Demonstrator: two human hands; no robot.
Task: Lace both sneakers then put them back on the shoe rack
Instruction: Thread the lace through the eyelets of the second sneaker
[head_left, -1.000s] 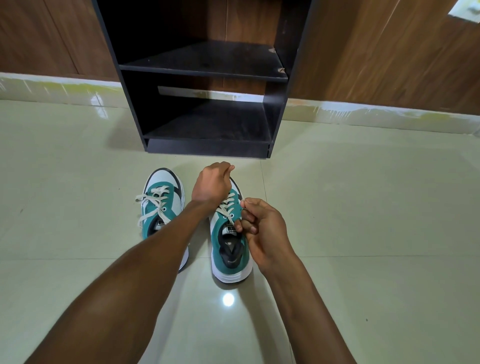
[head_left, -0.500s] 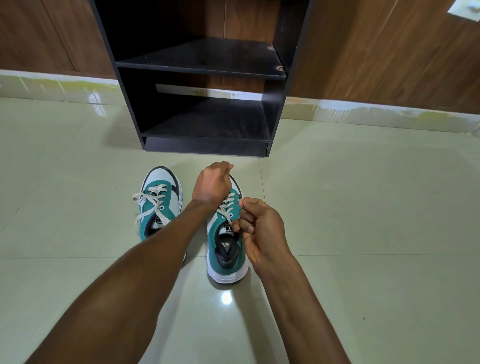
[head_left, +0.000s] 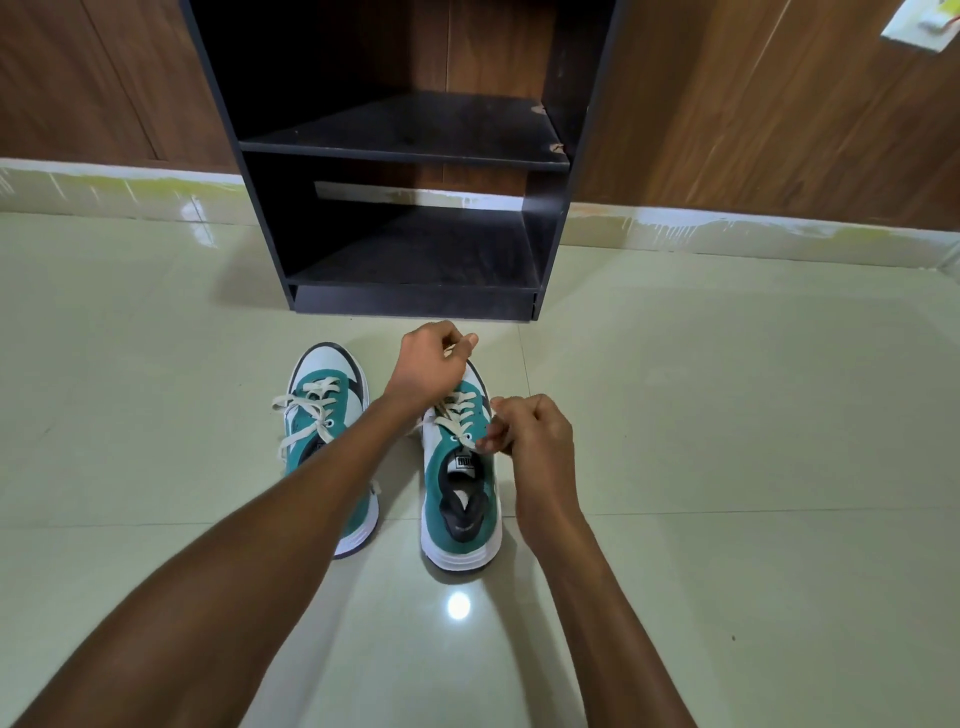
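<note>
Teal-white sneakers (head_left: 460, 467) upright on floor (toes toward rack (head_left: 415, 156)); laces loose

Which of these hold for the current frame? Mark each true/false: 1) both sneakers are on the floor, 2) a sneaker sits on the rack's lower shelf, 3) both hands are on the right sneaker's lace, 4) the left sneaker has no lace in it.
1) Both sneakers are on the floor: true. The left sneaker and right sneaker stand side by side in front of the shoe rack.
2) False: both shelves show nothing on them.
3) True: the left hand and right hand each pinch the lace.
4) False: it is laced, ends loose.
</note>
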